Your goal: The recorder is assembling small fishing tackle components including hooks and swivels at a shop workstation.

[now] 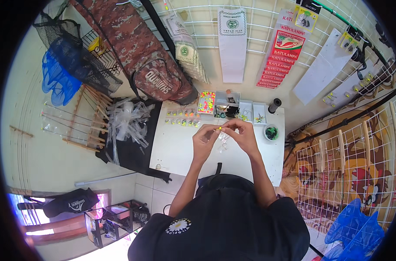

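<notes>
Above the white table (176,152), my left hand (204,138) and my right hand (243,136) meet, fingertips pinched together. Between them is a tiny yellow bead-like piece (220,128); its exact kind is too small to make out. Just below the fingers, a bit of clear plastic (223,142) shows over the tabletop. To the left of my left hand lie rows of small yellow and orange rigs (182,122). Beyond the hands, bright red, yellow and green beads (206,102) fill a tray.
More shallow trays (259,104) line the table's back, beside a black cylinder (274,105) and a round tub of dark green bits (271,132). Crumpled clear bags (127,122) heap at left. A camouflage rod bag (141,56) leans behind; packets (286,48) hang on a wire grid.
</notes>
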{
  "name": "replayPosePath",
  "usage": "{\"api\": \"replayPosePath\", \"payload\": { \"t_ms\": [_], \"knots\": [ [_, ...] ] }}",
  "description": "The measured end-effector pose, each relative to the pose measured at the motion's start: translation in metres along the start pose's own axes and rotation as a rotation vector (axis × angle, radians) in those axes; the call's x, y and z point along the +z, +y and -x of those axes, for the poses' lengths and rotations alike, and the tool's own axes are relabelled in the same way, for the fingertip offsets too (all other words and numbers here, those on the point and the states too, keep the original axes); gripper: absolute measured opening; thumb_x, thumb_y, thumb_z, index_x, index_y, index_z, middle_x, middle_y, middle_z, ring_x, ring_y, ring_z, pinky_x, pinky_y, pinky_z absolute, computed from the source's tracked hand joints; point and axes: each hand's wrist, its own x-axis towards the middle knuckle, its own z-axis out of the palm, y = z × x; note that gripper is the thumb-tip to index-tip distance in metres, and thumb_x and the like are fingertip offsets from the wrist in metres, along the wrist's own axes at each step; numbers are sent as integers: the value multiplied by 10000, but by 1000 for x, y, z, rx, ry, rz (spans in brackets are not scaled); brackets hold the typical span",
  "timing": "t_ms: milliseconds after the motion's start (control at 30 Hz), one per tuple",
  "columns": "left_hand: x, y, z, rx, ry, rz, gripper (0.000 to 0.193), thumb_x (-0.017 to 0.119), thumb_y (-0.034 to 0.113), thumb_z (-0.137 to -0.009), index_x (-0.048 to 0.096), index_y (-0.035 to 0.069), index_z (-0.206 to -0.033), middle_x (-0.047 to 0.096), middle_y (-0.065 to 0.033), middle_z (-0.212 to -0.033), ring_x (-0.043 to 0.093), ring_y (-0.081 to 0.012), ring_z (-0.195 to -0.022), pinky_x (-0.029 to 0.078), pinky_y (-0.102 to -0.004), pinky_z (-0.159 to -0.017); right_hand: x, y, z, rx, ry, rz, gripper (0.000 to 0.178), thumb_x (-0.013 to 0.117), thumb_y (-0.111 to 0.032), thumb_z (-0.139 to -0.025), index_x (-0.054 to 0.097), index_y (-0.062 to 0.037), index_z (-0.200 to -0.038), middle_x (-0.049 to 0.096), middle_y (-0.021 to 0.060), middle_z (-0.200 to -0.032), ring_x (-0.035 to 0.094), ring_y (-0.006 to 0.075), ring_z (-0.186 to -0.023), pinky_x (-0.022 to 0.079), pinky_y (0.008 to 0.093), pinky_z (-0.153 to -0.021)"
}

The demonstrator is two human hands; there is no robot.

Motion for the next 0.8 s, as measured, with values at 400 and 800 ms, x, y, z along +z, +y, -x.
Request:
{"api": "replayPosePath", "payload": {
  "t_ms": [400,800],
  "knots": [
    [4,4,13,-15,-27,68,153,596,-1,-917,648,-36,-1056,614,-87,-1019,589,-133,-948,470,-259,-838,2,-6,10,266,-53,-425,200,736,-39,-814,543,-79,-846,621,-30,-757,576,23,-713,424,189,-646],
    [12,11,21,-109,-84,156,153,586,16,-927,629,-46,-1060,620,-78,-981,593,-137,-916,474,-278,-848,-2,-5,25,314,-34,-479,192,725,-65,-830,535,-83,-848,661,13,-787,602,58,-729,438,212,-697]
  ]
}}
